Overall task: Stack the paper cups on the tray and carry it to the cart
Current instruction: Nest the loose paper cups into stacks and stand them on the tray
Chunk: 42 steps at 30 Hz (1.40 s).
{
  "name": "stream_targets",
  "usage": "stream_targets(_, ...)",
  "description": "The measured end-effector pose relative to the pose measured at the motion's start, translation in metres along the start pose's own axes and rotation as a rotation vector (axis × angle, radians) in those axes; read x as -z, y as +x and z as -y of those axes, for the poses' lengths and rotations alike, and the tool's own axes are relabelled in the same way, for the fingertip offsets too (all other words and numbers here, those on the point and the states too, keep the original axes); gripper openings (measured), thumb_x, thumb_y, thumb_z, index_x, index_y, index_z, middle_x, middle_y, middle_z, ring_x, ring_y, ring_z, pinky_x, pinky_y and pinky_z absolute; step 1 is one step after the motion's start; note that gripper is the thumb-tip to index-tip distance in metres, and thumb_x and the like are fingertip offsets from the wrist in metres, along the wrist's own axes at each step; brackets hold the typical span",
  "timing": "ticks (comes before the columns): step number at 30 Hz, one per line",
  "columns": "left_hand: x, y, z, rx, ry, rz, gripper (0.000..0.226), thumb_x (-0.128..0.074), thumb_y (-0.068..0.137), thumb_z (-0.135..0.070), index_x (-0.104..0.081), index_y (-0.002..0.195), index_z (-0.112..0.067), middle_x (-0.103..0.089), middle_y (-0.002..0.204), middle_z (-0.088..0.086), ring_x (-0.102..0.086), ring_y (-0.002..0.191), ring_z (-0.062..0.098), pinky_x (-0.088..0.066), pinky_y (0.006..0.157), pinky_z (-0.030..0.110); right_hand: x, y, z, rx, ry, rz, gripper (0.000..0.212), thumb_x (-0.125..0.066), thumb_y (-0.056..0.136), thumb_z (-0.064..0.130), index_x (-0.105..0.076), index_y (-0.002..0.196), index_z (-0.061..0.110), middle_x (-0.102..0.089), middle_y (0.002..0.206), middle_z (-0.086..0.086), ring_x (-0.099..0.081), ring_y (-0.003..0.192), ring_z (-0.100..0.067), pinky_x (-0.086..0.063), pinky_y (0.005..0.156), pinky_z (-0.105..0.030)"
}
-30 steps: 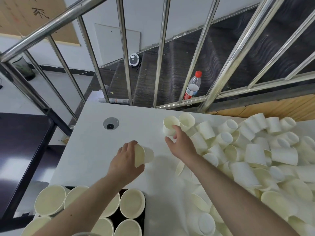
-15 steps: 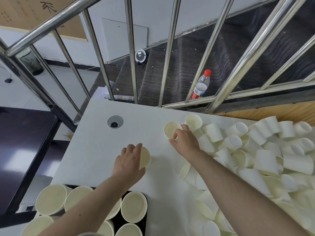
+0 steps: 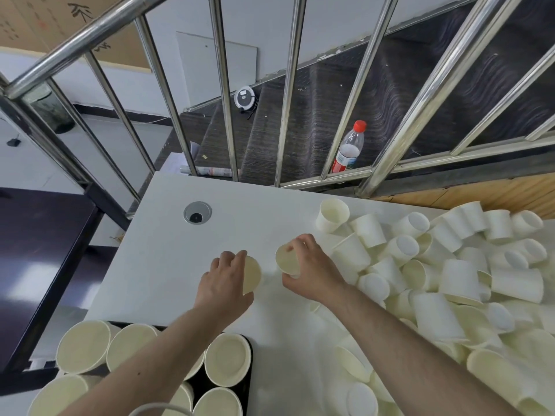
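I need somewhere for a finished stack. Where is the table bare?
Bare: the white table between the cable grommet, the left hand and the tray. Crowded: the loose paper cups beyond the right hand.

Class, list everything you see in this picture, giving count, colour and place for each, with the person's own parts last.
loose paper cups: too many to count, cream, heaped on the table's right
cup stacks: at least six, cream, on the tray
tray: one, black, near left, mostly covered
table: one, white
cable hole: one, silver, table's far left
railing: one, steel, behind the table
bottle: one, clear, red cap, beyond the railing
left hand: holds a cup
right hand: holds a cup
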<state>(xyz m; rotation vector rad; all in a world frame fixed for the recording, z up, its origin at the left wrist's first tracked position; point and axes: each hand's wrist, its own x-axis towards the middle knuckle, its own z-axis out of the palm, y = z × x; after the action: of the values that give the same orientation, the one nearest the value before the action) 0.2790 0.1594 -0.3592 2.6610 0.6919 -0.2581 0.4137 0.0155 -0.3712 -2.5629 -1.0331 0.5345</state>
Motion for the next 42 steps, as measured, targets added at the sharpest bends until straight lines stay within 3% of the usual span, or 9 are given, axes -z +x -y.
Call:
stream_targets(2, 0.001, -0.003, -0.001, 0.005, -0.007, -0.011, 0.073, -0.061, 0.081, -0.034, -0.022, 0.142, -0.022, -0.034, 0.135, 0.001, -0.038, 0.122, 0.022, -0.041, 0.087, 0.03, 0.0, -0.002, 0.001, 0.011, -0.004, 0.035, 0.063, -0.065, 0.078, 0.029, -0.039, 0.136, 0.023, -0.032, 0.131, 0.0, -0.046, 0.117, -0.022, -0.048, 0.085, -0.032)
stream_targets(4, 0.002, -0.007, -0.002, 0.006, -0.023, -0.032, 0.073, -0.061, 0.081, -0.033, -0.022, 0.142, -0.022, -0.034, 0.134, 0.001, -0.037, 0.122, 0.022, -0.041, 0.086, 0.029, -0.001, -0.006, 0.004, 0.027, -0.014, 0.05, 0.071, -0.065, 0.077, 0.026, -0.036, 0.141, 0.025, -0.03, 0.13, -0.002, -0.044, 0.12, -0.023, -0.05, 0.088, -0.034)
stream_targets(11, 0.018, -0.031, 0.004, -0.007, -0.152, -0.153, 0.078, -0.064, 0.081, -0.033, -0.022, 0.146, -0.019, -0.032, 0.138, 0.001, -0.033, 0.126, 0.022, -0.042, 0.089, 0.031, 0.002, -0.033, 0.026, 0.021, 0.024, -0.045, 0.067, -0.066, 0.076, 0.022, -0.039, 0.137, 0.024, -0.028, 0.134, -0.001, -0.042, 0.122, -0.022, -0.051, 0.084, -0.033)
stream_targets(21, 0.048, -0.105, 0.051, -0.076, -0.315, -0.297, 0.082, -0.074, 0.074, -0.035, -0.033, 0.143, -0.019, -0.04, 0.131, 0.003, -0.041, 0.121, 0.022, -0.041, 0.093, 0.033, 0.007, -0.105, 0.09, 0.124, 0.181, -0.132, 0.07, -0.067, 0.078, 0.023, -0.039, 0.142, 0.026, -0.035, 0.132, 0.005, -0.039, 0.125, -0.014, -0.047, 0.093, -0.031)
stream_targets(29, 0.051, -0.138, 0.081, -0.095, -0.251, -0.16, 0.08, -0.074, 0.073, -0.033, -0.033, 0.141, -0.024, -0.038, 0.132, -0.003, -0.041, 0.124, 0.019, -0.043, 0.096, 0.032, -0.007, -0.136, 0.128, 0.137, 0.084, -0.013, 0.072, -0.065, 0.079, 0.03, -0.035, 0.144, 0.03, -0.034, 0.131, 0.009, -0.037, 0.124, -0.009, -0.047, 0.094, -0.032)
stream_targets(42, 0.033, -0.132, 0.083, -0.09, -0.083, -0.007, 0.079, -0.067, 0.075, -0.031, -0.027, 0.143, -0.027, -0.036, 0.136, -0.005, -0.039, 0.124, 0.018, -0.046, 0.091, 0.033, -0.039, -0.138, 0.136, 0.116, -0.056, 0.081, 0.072, -0.063, 0.084, 0.032, -0.03, 0.147, 0.025, -0.031, 0.137, 0.001, -0.035, 0.127, -0.018, -0.046, 0.088, -0.031)
